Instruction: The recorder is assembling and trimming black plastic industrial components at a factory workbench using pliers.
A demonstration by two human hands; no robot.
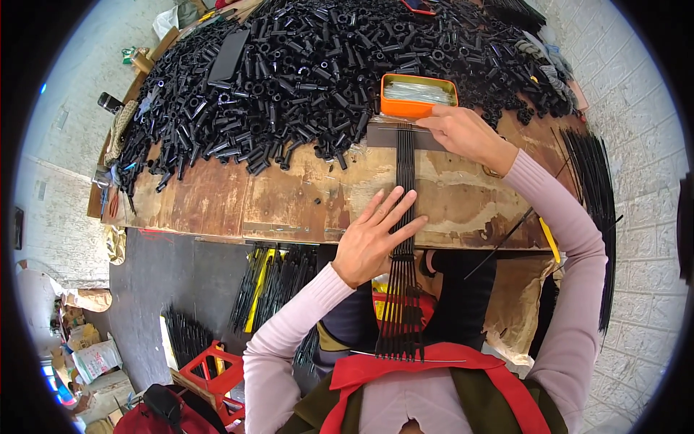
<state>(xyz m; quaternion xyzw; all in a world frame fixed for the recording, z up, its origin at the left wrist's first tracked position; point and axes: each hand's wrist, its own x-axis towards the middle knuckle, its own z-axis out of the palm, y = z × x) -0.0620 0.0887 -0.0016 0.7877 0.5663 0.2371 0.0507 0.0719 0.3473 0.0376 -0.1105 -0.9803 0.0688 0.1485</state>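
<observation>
A row of long thin black rods (405,173) lies side by side from the table over its near edge toward my lap. My left hand (370,242) rests flat across the rods with its fingers spread. At their far end my right hand (466,137) has thumb and forefinger pinched together beside a dark flat block (383,136); what is between the fingertips is too small to make out. Right behind these fingers stands an orange box (406,108) filled with thin silvery pins (418,92).
Black tubular parts (311,79) are heaped over the far table (210,195), with a dark phone-like slab (228,56) on top. More black rods (593,173) stand at the right edge. A red stool (220,372) and rod bundles (271,282) are at lower left.
</observation>
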